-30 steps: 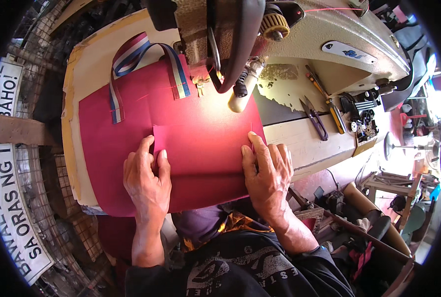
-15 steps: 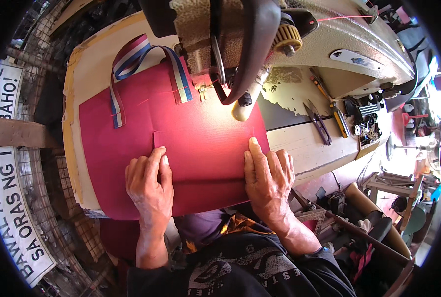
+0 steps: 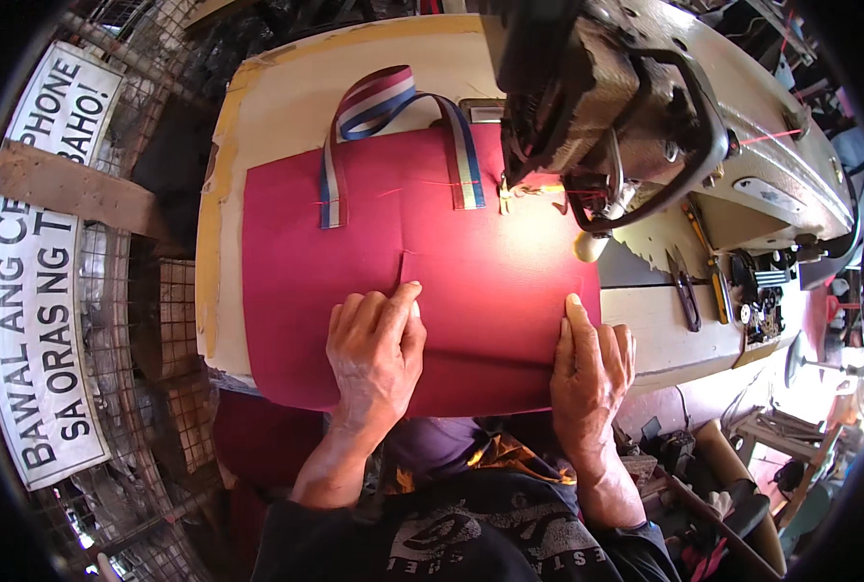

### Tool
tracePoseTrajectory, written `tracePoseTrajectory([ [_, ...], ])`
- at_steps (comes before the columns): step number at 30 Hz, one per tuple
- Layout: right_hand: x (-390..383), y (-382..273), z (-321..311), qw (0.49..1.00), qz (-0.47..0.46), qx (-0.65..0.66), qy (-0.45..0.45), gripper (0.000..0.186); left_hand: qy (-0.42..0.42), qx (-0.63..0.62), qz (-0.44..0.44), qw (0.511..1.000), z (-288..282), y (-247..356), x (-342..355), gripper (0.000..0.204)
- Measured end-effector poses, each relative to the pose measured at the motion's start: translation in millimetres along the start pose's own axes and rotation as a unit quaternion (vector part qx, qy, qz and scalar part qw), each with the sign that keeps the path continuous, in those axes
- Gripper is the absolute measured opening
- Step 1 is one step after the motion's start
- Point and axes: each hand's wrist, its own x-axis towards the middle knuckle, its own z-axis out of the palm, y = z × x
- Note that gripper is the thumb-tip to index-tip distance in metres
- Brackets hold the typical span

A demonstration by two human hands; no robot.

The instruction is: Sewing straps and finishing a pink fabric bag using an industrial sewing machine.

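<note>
A wide maroon fabric piece point(image 3: 354, 262) lies over the sewing bed, its near edge hanging toward my lap. Along its far side, a red, white and blue striped strap point(image 3: 379, 97) is looped, with both ends flat on the cloth and red thread crossing them. My left hand point(image 3: 379, 339) is closed on the fabric, thumb and forefinger at a short raised fold. Near the right edge, my right hand point(image 3: 595, 359) presses the cloth with forefinger and thumb, other fingers curled. The sewing machine's needle area point(image 3: 510, 189) stands just right of the strap's right end.
The machine's arm point(image 3: 752, 136) spans the upper right, with a lit lamp point(image 3: 590, 247) beneath. Thread snips point(image 3: 684, 291) and a yellow-handled screwdriver point(image 3: 720, 289) lie on the bed, beside a bobbin winder point(image 3: 767, 286). Left stand wire mesh and a white sign point(image 3: 44, 291).
The whole view has shifted, so table, machine and hands appear farther right. Hands and fabric keep about the same places relative to the machine.
</note>
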Motion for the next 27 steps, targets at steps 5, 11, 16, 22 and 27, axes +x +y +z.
tracePoseTrajectory([
  [5, 0.4, -0.1, -0.2, 1.000, 0.003, 0.016, -0.003, 0.037, 0.019, 0.008, 0.017, 1.000, 2.2, -3.4, -1.4, 0.030],
  [11, 0.5, -0.8, 0.6, 1.000, 0.013, 0.019, -0.011, 0.036, 0.013, 0.006, 0.008, 1.000, 2.5, -3.4, -0.9, 0.030],
  [16, -0.7, -1.2, 0.9, 1.000, 0.014, 0.010, -0.009, 0.037, 0.013, 0.011, 0.003, 1.000, 3.2, -2.2, 0.1, 0.030],
  [22, -0.9, 1.9, 2.8, 1.000, 0.016, 0.001, 0.006, 0.036, 0.015, 0.024, 0.028, 0.999, 6.2, -1.5, 0.3, 0.033],
  [27, 2.5, -3.0, 0.0, 1.000, 0.011, -0.006, -0.002, 0.035, -0.021, 0.061, 0.049, 0.997, -2.1, 9.4, 9.9, 0.025],
])
